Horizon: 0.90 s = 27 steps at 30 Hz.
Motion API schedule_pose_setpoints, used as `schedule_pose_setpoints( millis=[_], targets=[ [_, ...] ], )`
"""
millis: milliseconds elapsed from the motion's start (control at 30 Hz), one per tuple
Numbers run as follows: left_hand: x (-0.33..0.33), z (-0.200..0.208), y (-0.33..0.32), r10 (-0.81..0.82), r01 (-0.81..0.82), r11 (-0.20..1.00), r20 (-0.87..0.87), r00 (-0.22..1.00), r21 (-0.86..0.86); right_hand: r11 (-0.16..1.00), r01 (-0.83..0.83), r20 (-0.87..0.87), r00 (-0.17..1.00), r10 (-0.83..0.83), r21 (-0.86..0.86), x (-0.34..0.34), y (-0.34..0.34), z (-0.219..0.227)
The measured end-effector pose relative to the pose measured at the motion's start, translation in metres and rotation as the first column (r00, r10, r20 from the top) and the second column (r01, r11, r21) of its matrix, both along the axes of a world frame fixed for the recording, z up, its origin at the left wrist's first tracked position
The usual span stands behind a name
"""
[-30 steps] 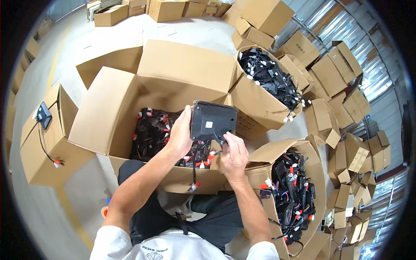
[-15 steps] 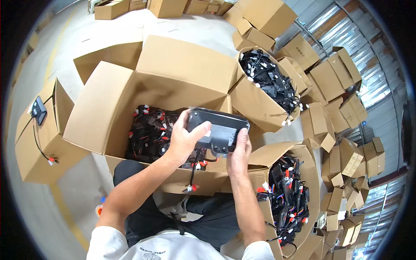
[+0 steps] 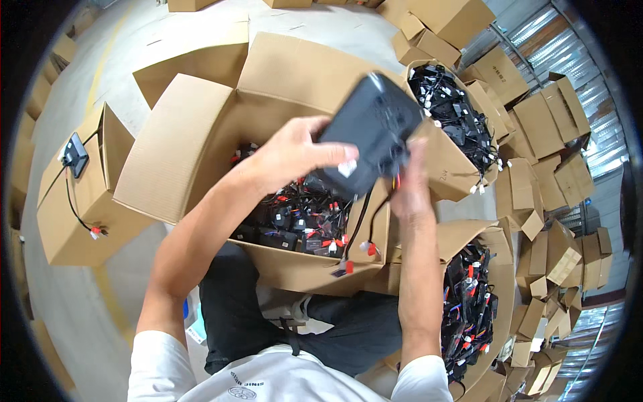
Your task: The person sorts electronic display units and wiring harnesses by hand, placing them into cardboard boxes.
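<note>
So you've got that black device (image 3: pixel 368 137) slanted over the open box (image 3: pixel 301 271), left hand (image 3: pixel 301 151) gripping its left edge, thumb across the face. Left forearm (image 3: pixel 201 224) angles inward, right forearm (image 3: pixel 420 281) points nearly straight up. Your right hand (image 3: pixel 412 181)'s blurry near the cables (image 3: pixel 360 223), can't tell if it's holding anything.

The held device (image 3: pixel 365 124) looks smooth, glossy plastic, the large carton (image 3: pixel 175 144) matt cardboard.
</note>
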<state>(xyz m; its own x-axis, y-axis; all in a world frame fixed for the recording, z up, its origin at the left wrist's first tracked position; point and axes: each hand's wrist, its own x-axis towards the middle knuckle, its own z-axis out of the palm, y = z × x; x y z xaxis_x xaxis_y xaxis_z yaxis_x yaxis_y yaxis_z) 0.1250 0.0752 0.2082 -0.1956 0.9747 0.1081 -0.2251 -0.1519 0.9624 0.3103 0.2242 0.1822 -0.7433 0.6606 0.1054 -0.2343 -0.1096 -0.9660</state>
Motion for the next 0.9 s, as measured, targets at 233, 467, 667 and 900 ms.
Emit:
schedule_pose_setpoints(
  millis=[233, 467, 667, 900],
  targets=[
    [-0.091, -0.113, 0.031, 0.236, -0.155, 0.958, 0.356, 0.904, -0.241, 0.912, -0.351, 0.766, 0.520, 0.379, -0.213, -0.038, -0.014, -0.116],
    [-0.142, -0.304, 0.051, 0.325, -0.226, 0.745, 0.045, 0.945, -0.628, 0.257, -0.709, 0.731, 0.514, -0.449, 0.657, -0.075, 0.036, -0.257],
    [-0.111, -0.324, 0.116, 0.157, -0.126, 0.782, -0.003, 0.988, -0.611, 0.038, -0.800, 0.541, 0.368, -0.756, 0.598, -0.066, 0.088, -0.349],
    [-0.106, -0.417, 0.112, 0.273, -0.334, 0.746, -0.192, 0.943, -0.577, 0.097, -0.815, 0.678, 0.402, -0.615, 0.571, -0.089, 0.075, -0.334]
  ],
)
